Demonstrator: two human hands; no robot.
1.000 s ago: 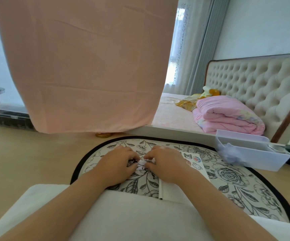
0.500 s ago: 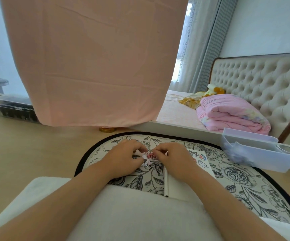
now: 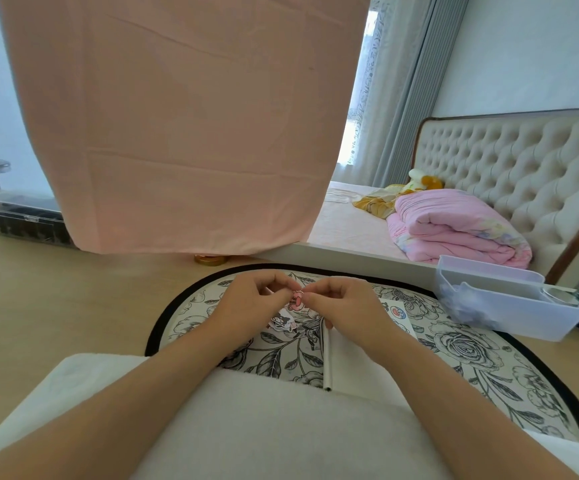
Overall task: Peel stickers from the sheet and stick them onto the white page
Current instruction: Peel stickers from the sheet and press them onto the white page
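Note:
My left hand [image 3: 253, 303] and my right hand [image 3: 343, 306] meet above a floral mat [image 3: 454, 348]. Between their fingertips they pinch a small sticker sheet [image 3: 286, 317] showing a pink bear sticker [image 3: 296, 299] and a dark cartoon figure lower down. Under my right wrist lies the white page [image 3: 354, 362] of an open book. At its far end, right of my hand, a round red and blue sticker [image 3: 395, 311] shows on the page.
A translucent plastic bin [image 3: 510, 306] stands on the mat's right side. A pink cloth [image 3: 184, 119] hangs in front. Behind are a bed with a folded pink quilt [image 3: 454, 230], a gold lid [image 3: 210, 260] and a dark clear box [image 3: 21, 220] at far left.
Both hands have lifted the sticker sheet slightly off the mat, and the pink bear sticker now shows between the fingertips. The camera has shifted a little.

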